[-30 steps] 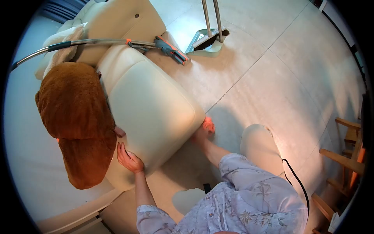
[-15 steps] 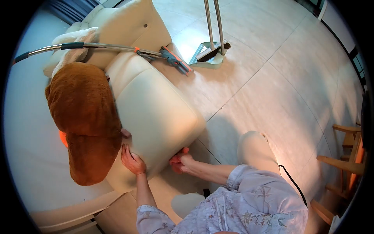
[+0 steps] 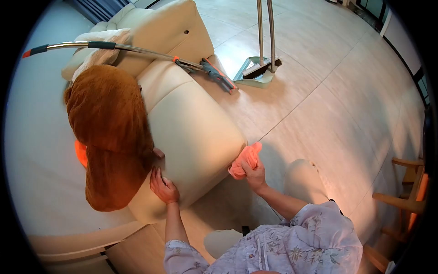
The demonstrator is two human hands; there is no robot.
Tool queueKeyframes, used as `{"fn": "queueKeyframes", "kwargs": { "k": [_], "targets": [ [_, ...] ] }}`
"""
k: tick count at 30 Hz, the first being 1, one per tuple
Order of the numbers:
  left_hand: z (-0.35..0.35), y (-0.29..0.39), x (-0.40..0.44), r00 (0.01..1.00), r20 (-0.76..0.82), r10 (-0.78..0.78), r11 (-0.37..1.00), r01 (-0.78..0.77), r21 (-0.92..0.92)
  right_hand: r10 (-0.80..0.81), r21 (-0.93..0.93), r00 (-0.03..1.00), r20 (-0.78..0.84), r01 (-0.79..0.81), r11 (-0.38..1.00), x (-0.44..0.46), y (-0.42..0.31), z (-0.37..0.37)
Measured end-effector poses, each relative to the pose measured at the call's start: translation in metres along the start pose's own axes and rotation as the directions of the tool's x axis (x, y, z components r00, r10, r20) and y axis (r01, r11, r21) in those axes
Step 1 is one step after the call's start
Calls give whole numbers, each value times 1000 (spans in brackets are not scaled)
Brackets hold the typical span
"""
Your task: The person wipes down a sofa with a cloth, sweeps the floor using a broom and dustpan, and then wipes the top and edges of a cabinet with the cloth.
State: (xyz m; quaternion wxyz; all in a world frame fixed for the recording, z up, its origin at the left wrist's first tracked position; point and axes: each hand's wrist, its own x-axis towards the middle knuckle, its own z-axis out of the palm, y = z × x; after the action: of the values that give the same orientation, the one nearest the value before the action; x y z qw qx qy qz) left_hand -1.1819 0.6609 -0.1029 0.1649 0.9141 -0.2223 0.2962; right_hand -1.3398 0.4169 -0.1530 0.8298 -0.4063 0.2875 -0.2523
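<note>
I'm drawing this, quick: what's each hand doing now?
Left hand: open, resting on the cream sofa.
Right hand: closed, holding a coral cloth.

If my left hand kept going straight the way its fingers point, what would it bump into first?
Your left hand, on the cream sofa, would probably meet the brown plush item first; depth is unclear, so they may already be touching.

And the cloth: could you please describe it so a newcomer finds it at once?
Find the large cream sofa, then its rounded corner just right of the picture's centre. There the person's right hand grips a crumpled cloth. Its salmon-pink colour sets it apart from the pale sofa and floor.
</note>
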Motion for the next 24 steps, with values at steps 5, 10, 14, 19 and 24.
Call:
{"fn": "queueKeyframes", "kwargs": {
  "k": [5,10,14,19,24],
  "targets": [
    [3,-4,-1,1000,-17,13,1000,-13,12,-428,-549,882,198,462,697,-15,34,10],
    [1,-1,-1,1000,-11,-1,1000,1,25,-318,-495,912,258,408,767,-37,76,30],
    [1,1,1,1000,0,7,1000,-7,13,-383,-467,878,286,477,745,-53,80,53],
    [1,1,1,1000,-5,21,999,-21,49,-281,-395,851,445,468,791,-56,73,45],
    [-6,3,2,999,46,-22,1000,22,13,-125,-367,843,522,355,860,-45,50,29]
  ]
}}
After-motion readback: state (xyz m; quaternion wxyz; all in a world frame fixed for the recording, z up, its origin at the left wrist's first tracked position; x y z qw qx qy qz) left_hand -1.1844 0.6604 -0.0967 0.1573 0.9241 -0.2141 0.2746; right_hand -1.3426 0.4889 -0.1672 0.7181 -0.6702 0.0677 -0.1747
